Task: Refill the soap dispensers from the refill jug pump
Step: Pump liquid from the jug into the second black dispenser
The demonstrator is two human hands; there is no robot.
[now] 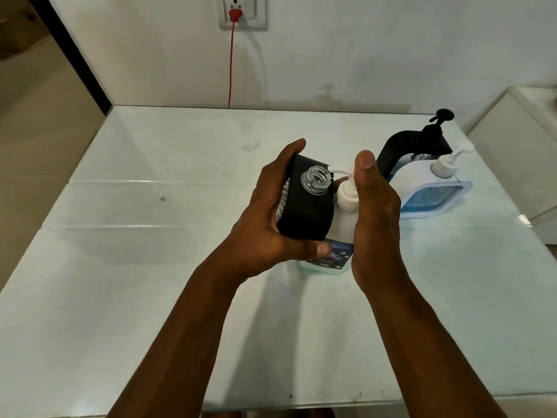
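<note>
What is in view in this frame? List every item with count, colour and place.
black dispenser: 1, black with clear open neck, held tilted at the jug's spout
refill jug: 1, white with white pump, table centre
black pump bottle: 1, back right
white dispenser: 1, white and blue, right
table: 1, pale glass
wall socket: 1, white, red plug and cord
left hand: grips black dispenser
right hand: on jug pump

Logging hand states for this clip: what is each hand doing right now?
Left hand: grips the uncapped black soap dispenser.
Right hand: straight fingers press on the white refill jug pump.
</note>
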